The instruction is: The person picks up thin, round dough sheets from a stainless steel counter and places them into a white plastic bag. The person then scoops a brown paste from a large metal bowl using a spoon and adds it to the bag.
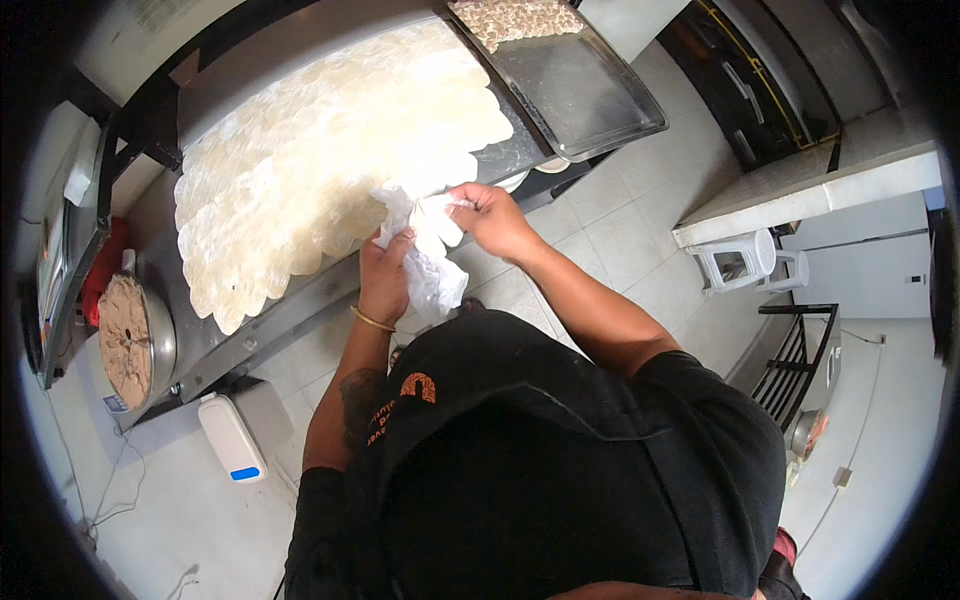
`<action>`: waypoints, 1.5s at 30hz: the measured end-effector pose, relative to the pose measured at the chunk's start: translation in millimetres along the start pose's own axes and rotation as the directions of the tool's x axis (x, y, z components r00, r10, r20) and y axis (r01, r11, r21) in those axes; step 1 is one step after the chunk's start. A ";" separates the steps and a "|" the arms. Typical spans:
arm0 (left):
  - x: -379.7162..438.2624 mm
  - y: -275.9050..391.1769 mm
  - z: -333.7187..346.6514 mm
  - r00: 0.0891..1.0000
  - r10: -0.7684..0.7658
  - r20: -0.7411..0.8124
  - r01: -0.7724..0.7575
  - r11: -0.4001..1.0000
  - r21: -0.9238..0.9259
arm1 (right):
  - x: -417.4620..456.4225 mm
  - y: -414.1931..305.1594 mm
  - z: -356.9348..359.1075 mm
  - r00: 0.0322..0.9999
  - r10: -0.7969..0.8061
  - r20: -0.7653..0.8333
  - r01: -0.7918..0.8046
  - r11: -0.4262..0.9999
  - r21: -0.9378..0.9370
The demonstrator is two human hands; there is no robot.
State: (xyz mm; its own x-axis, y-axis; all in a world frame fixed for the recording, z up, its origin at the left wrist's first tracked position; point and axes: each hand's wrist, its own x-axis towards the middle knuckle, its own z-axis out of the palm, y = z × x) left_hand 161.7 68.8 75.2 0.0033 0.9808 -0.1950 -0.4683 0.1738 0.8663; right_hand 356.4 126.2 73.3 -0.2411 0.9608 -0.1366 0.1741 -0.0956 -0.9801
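Note:
My left hand [386,274] grips a crumpled, translucent plastic bag [436,289] at the table's front edge. Pale, thin dough rounds [431,232] show at the bag's opening, between my two hands. With thumb and fingers, my right hand [491,217] pinches the edge of this pale bundle; whether it holds dough or plastic there is hard to tell. Just beyond my hands, overlapping round dough wrappers [322,172] cover much of the dark metal table [225,352]. Strong light washes out their middle.
A metal bowl [161,330] of brownish-pink filling stands at the left. At the back right, a dark baking tray [592,97] holds small filled dough pieces [517,21] at its far end. A white-lidded bin [232,439] stands below left; white plastic stools [739,259] are at right.

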 end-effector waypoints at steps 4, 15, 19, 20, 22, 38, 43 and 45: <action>2.4 -9.5 3.4 0.996 -0.037 -0.083 0.030 0.996 -0.085 | 61.2 66.9 -60.9 0.944 -0.254 -0.211 0.093 0.818 -0.567; -11.6 -18.2 8.5 0.978 -0.040 -0.206 0.021 0.995 -0.095 | 91.9 50.6 -75.4 0.752 -0.654 -0.082 0.328 0.479 -0.814; -2.4 -24.8 7.9 0.971 0.008 -0.239 -0.012 1.000 -0.015 | 17.6 -15.5 -21.0 0.946 -0.265 0.187 0.315 0.886 -0.340; -1.9 -20.3 14.6 0.971 0.034 -0.239 -0.038 0.999 -0.015 | 9.2 -24.7 -12.8 0.919 -0.305 0.250 0.375 0.872 -0.314; 1.9 -11.0 23.8 0.973 0.048 -0.226 -0.057 0.998 -0.031 | 7.0 -30.2 -10.5 0.896 -0.348 0.275 0.418 0.870 -0.262; 7.9 8.0 25.8 1.000 0.004 -0.019 -0.008 0.982 -0.188 | -14.6 -51.9 1.7 0.991 -0.087 0.101 0.091 0.995 -0.029; 9.3 9.7 23.2 0.999 -0.026 0.036 0.033 0.978 -0.208 | -14.6 -44.5 -1.4 0.985 -0.126 0.116 0.129 0.991 -0.021; 10.6 11.3 25.9 0.999 -0.016 0.051 0.026 0.978 -0.205 | -13.6 -41.3 -4.8 0.989 -0.098 0.109 0.092 0.994 0.054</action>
State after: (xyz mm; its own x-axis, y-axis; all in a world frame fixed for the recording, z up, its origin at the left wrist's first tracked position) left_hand 179.3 83.5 94.8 0.0557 0.9811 -0.1855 -0.6393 0.1778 0.7481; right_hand 357.1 118.4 116.3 -0.3599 0.9314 -0.0552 0.0996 -0.0205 -0.9948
